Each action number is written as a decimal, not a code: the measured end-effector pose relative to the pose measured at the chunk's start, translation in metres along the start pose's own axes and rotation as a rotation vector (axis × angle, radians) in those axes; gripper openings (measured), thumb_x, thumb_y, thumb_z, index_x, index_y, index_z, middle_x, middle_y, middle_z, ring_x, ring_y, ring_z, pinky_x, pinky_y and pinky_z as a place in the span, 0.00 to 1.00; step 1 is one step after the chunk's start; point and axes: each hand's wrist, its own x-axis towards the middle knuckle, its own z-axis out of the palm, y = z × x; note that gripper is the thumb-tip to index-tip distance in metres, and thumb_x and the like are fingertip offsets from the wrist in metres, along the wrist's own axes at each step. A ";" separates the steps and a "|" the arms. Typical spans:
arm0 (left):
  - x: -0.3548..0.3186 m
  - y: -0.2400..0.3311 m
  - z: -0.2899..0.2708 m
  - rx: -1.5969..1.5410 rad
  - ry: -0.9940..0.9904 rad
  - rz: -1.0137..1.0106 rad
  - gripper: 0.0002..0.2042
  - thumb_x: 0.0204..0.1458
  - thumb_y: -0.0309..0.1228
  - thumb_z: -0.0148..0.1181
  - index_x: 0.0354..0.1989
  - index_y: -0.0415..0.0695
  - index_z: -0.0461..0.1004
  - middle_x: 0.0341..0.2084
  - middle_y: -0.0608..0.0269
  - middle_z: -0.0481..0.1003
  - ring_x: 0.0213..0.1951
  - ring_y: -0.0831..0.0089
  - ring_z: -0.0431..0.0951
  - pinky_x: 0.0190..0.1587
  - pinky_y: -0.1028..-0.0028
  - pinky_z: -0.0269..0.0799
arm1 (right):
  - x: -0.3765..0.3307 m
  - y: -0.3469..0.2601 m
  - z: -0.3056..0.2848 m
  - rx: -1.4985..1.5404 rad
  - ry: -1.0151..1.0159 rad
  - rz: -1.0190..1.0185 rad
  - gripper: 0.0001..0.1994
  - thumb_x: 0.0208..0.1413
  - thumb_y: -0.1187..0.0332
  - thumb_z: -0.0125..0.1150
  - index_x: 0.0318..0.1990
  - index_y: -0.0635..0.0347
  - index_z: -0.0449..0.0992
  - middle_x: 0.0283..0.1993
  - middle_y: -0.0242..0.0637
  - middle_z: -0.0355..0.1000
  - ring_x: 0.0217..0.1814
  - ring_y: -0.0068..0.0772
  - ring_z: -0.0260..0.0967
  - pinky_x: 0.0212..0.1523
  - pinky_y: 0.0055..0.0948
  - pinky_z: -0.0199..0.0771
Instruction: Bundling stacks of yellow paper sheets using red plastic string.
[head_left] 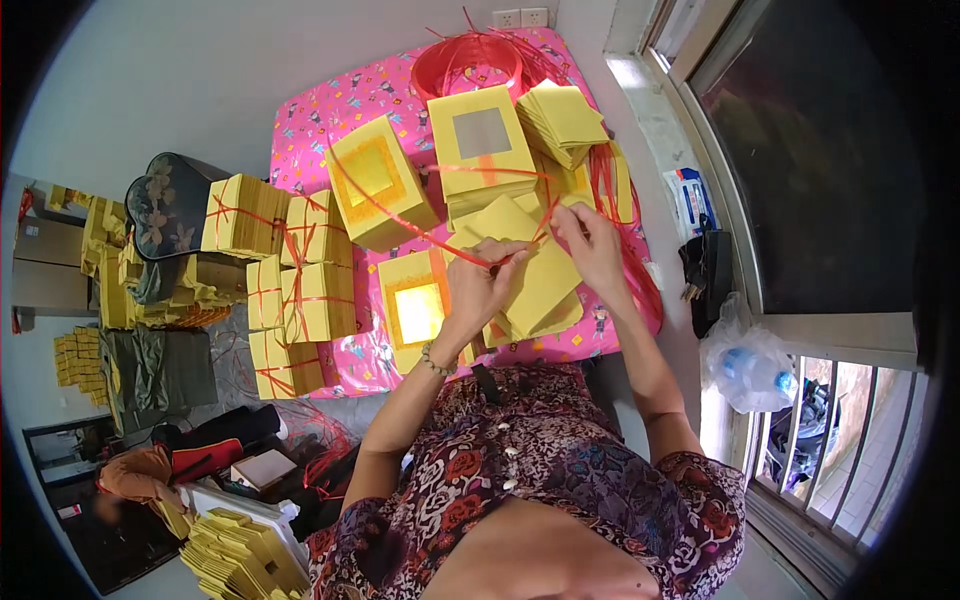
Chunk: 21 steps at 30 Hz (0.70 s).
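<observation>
A red plastic strip (395, 218) runs in from the upper left to my left hand (483, 287), whose fingers are closed on it. My right hand (592, 243) pinches another length of the strip, which rises by its fingertips and crosses toward the left hand. Both hands are over a stack of yellow paper (550, 285), turned at an angle close to my lap. A yellow paper stack with a gold square (405, 310) lies left of my left hand. Behind are a stack with a silver square (484, 134) and another gold-square stack (375, 180).
Tied yellow bundles (320, 300) are piled at the table's left side. A red basin (468, 62) with strips stands at the back of the pink patterned tablecloth (320, 120). Loose red strips (640, 275) hang at the right edge. A barred window (840, 450) is at the right.
</observation>
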 end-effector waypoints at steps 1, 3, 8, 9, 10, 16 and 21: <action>0.001 -0.003 0.000 0.006 -0.002 0.021 0.06 0.50 0.27 0.65 0.35 0.42 0.82 0.21 0.57 0.76 0.23 0.67 0.76 0.27 0.71 0.68 | 0.009 0.006 0.003 -0.002 0.002 0.004 0.13 0.60 0.61 0.59 0.35 0.64 0.78 0.27 0.31 0.76 0.29 0.18 0.68 0.30 0.23 0.66; 0.003 -0.004 -0.001 0.017 -0.025 0.035 0.06 0.50 0.27 0.65 0.35 0.42 0.82 0.21 0.58 0.76 0.25 0.68 0.77 0.28 0.71 0.69 | 0.021 0.011 0.012 0.091 -0.247 0.007 0.13 0.63 0.62 0.55 0.39 0.66 0.77 0.28 0.29 0.74 0.31 0.15 0.69 0.35 0.18 0.69; 0.003 -0.012 -0.003 -0.025 0.008 0.080 0.06 0.51 0.28 0.64 0.36 0.42 0.82 0.24 0.58 0.77 0.26 0.67 0.77 0.28 0.72 0.70 | 0.025 0.015 0.019 -0.004 -0.164 0.014 0.15 0.63 0.60 0.55 0.41 0.64 0.79 0.26 0.27 0.72 0.28 0.15 0.65 0.30 0.20 0.65; 0.004 -0.014 -0.005 -0.037 0.030 0.129 0.06 0.52 0.29 0.63 0.36 0.44 0.82 0.25 0.58 0.78 0.26 0.66 0.77 0.28 0.71 0.70 | 0.025 0.017 0.018 -0.028 -0.095 -0.019 0.15 0.62 0.59 0.56 0.38 0.64 0.81 0.23 0.26 0.69 0.24 0.16 0.62 0.26 0.22 0.62; 0.004 -0.015 -0.007 -0.035 0.030 0.126 0.06 0.52 0.29 0.63 0.36 0.44 0.82 0.25 0.58 0.78 0.26 0.66 0.77 0.28 0.71 0.70 | 0.025 0.017 0.016 -0.026 -0.098 -0.018 0.15 0.62 0.59 0.56 0.38 0.64 0.81 0.23 0.26 0.69 0.24 0.16 0.62 0.26 0.22 0.62; 0.004 -0.014 -0.009 -0.017 -0.084 0.012 0.07 0.52 0.25 0.63 0.38 0.39 0.81 0.27 0.57 0.77 0.29 0.69 0.77 0.30 0.74 0.70 | 0.026 0.007 -0.008 0.422 -0.475 0.058 0.15 0.66 0.61 0.52 0.47 0.63 0.78 0.29 0.25 0.71 0.31 0.12 0.64 0.32 0.16 0.65; 0.005 -0.020 -0.007 -0.067 -0.063 0.010 0.07 0.51 0.25 0.64 0.39 0.41 0.81 0.28 0.59 0.77 0.32 0.68 0.77 0.32 0.74 0.70 | 0.024 0.009 0.006 0.208 -0.274 0.031 0.13 0.62 0.62 0.56 0.40 0.62 0.81 0.28 0.31 0.74 0.28 0.18 0.67 0.30 0.22 0.67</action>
